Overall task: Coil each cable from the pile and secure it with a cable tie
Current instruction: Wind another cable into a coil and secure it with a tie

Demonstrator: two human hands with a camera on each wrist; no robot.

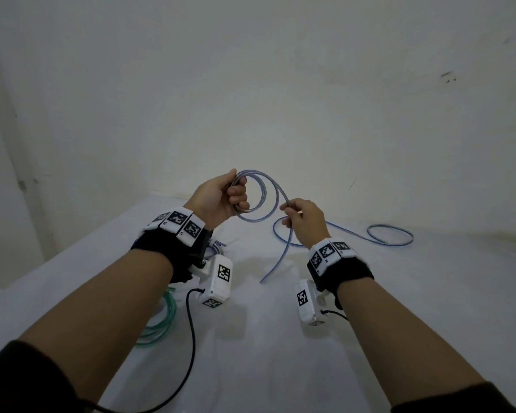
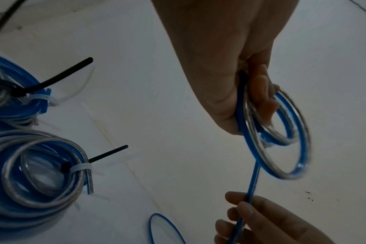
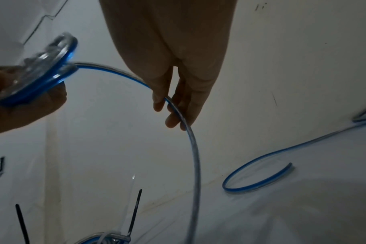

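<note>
A clear cable with a blue stripe (image 1: 273,189) is raised above the white table (image 1: 399,308). My left hand (image 1: 221,195) grips a few wound loops of it (image 2: 282,132). My right hand (image 1: 301,216) pinches the loose run of the same cable (image 3: 178,109) just right of the loops. From there the cable drops to the table, and its tail curls into a loop at the right (image 1: 390,234). Its free end (image 3: 289,164) lies on the cloth.
Two coiled blue cables (image 2: 31,173) bound with black and white cable ties (image 2: 107,154) lie under my left wrist. A green coil (image 1: 161,320) sits at the table's left. A black sensor lead (image 1: 191,338) hangs from my left wrist. A pale wall stands behind.
</note>
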